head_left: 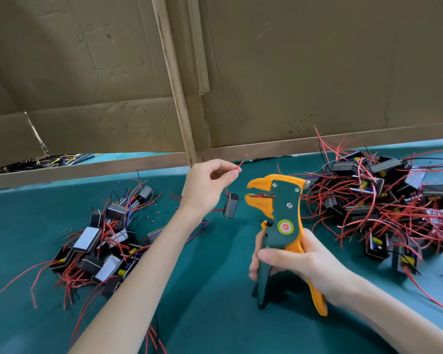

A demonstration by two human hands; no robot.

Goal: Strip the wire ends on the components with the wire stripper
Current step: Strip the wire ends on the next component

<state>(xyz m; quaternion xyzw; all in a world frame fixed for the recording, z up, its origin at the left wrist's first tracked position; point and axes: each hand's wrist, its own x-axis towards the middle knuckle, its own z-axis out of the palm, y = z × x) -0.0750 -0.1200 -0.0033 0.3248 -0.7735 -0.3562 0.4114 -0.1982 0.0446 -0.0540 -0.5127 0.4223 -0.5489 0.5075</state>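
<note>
Table (pixel 215 315), green cloth top. On it: left component pile (pixel 105 241), red wires trailing; larger right component pile (pixel 384 200); scattered insulation scraps (pixel 156 213); cardboard (pixel 266 72) upright along rear edge.

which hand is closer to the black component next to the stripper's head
Left. The left hand pinches the red wire just above the black component, right beside it; the right hand is lower down, gripping the wire stripper by its handles.

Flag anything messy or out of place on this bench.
Tiny red and black insulation scraps lie strewn on the green mat beside the left pile of components: stripping litter. That pile and the right pile are wire tangles. Nothing looks broken.
</note>
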